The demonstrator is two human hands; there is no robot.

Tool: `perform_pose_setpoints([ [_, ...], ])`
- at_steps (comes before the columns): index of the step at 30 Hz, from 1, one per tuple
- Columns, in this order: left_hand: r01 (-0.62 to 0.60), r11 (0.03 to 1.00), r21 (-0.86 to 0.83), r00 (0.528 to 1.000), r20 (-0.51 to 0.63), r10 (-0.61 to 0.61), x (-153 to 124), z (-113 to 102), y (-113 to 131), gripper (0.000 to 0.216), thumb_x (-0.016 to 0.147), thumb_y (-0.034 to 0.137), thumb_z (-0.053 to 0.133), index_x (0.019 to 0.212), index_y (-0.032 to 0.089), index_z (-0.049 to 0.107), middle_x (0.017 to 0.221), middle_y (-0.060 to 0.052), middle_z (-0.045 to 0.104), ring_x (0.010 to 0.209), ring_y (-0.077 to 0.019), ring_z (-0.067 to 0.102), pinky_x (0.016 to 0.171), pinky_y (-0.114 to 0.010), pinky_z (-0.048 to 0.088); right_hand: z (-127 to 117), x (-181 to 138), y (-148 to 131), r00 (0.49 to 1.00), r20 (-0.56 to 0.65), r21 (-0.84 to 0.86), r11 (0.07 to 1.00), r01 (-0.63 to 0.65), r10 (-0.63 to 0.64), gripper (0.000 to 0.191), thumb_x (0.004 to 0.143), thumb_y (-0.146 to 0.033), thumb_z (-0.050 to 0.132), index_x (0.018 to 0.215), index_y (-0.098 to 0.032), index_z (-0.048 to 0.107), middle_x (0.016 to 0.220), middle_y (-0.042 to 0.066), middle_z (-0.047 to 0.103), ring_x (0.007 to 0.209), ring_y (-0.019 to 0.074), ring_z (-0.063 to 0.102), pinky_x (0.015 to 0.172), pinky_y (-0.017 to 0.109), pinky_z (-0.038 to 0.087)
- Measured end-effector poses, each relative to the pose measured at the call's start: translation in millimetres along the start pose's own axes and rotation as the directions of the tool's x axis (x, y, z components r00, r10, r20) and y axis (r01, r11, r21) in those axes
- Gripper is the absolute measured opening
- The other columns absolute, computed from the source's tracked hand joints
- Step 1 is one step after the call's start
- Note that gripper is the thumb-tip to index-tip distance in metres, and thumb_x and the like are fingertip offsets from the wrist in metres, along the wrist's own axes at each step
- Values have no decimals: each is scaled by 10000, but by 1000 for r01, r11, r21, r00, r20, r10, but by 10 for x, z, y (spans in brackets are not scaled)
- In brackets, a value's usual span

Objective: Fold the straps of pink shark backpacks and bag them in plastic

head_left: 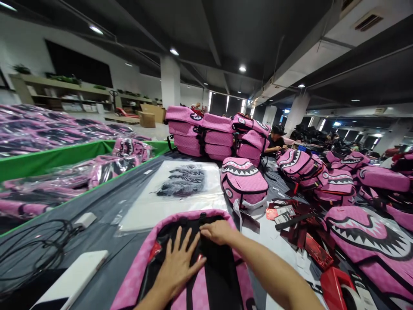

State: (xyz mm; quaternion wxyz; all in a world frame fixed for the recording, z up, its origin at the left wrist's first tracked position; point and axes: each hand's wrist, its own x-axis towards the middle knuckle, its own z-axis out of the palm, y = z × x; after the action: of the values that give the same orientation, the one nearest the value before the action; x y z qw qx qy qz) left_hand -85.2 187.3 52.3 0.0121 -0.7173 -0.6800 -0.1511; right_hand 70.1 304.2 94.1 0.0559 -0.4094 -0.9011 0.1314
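A pink backpack (138, 275) lies back-side up in front of me, showing its black padded panel and straps. My left hand (177, 265) rests flat on the black panel with fingers spread. My right hand (217, 231) reaches across to the top of the panel near the carry handle, fingers curled and pressed onto the fabric. Just beyond the backpack lies a stack of clear plastic bags (180, 189) with a black print.
Pink shark-mouth backpacks stand ahead (243, 181), are stacked at the back (216, 135) and are heaped on the right (364, 237). Red tags (309, 241) litter the right. Black cables (32, 252) and a white phone (72, 280) lie left. A seated person (275, 140) works beyond.
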Motion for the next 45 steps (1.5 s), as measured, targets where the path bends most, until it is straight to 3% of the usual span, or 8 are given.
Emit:
perform_pose_setpoints([
  [6,-85,995,42,965,-245,93,-34,724,-204,780,905,696,509,1589,389,292,1646,-44,411,1543,-489,219,1139,-717,314,-468,1135,214,992,-79,113,990,-89,99,189,1031,-221,553,1092,-172,725,926,56,785,753,135,738,686,218,516],
  [15,-91,957,276,824,-519,228,10,985,-319,943,825,848,464,1603,330,333,1578,-21,519,1488,-445,251,1217,-559,51,475,2335,7,984,175,207,978,-2,-35,245,857,-326,830,827,-138,675,741,-27,662,622,103,600,619,245,518],
  [21,-108,971,214,890,-415,190,-76,741,-221,1015,793,837,530,1620,301,289,1640,-36,430,1519,-438,191,1210,-553,120,682,2449,182,991,116,227,973,36,-63,269,997,-403,664,966,-136,667,894,8,670,747,138,644,692,293,565],
  [27,-113,959,260,834,-500,234,-26,707,-214,1005,790,868,500,1590,272,378,1580,-50,513,1551,-429,107,1241,-558,-15,546,2413,85,981,-180,180,978,103,-70,147,1021,-284,580,988,-155,643,902,17,650,789,161,616,729,304,508],
  [34,-116,968,222,813,-538,220,-1,810,-257,894,827,740,602,1580,303,395,1592,0,502,1549,-402,185,1253,-534,142,-321,2306,56,892,-349,6,951,308,-286,115,1014,-187,498,981,-215,605,960,40,664,838,180,589,734,269,419],
  [38,-211,967,-140,874,-469,123,35,833,-327,601,922,538,619,1491,372,520,1474,12,625,1449,-326,467,1209,-502,381,-927,1786,86,826,-303,-139,880,454,-474,87,1005,-181,578,936,-216,619,927,23,662,833,159,609,749,242,427],
  [41,-122,674,-729,927,-327,-185,107,729,-271,481,891,561,653,1317,340,684,1400,-50,681,1415,-334,524,1227,-559,372,-1140,1131,140,779,-271,-242,823,514,-566,102,1022,-190,579,936,-201,633,892,17,651,789,139,609,713,226,422],
  [45,-16,-330,-944,887,139,-440,35,381,-29,835,632,733,820,1283,235,661,1382,-158,676,1376,-384,556,1201,-541,406,-1046,210,305,747,-245,-343,775,530,-619,160,1045,-246,567,924,-195,659,863,21,649,739,130,586,668,237,396],
])
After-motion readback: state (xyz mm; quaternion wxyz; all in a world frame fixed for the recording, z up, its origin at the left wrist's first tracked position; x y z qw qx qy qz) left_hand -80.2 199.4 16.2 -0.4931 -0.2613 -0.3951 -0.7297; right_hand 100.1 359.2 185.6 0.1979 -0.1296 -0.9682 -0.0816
